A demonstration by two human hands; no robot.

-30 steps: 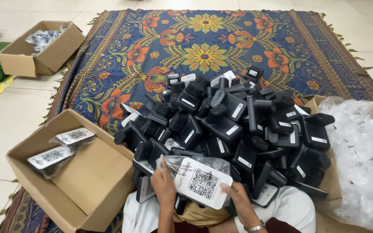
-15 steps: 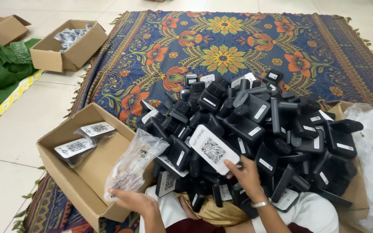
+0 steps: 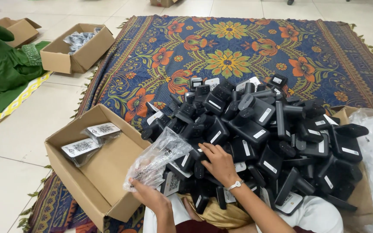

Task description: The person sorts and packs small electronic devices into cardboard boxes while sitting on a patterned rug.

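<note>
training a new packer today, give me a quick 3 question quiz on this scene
1. True or false: the left hand holds a clear plastic bag.
2. How many bagged devices lie in the open cardboard box beside the pile? A) none B) two C) five
3. Fill in: the right hand rests on the pile of black ______.

Key:
1. True; the bag sticks up from the hand, over the box's edge.
2. B; two bagged devices lie near its far corner.
3. Devices; the hand lies palm down on the pile's near side, and it is unclear whether it grips one.
</note>
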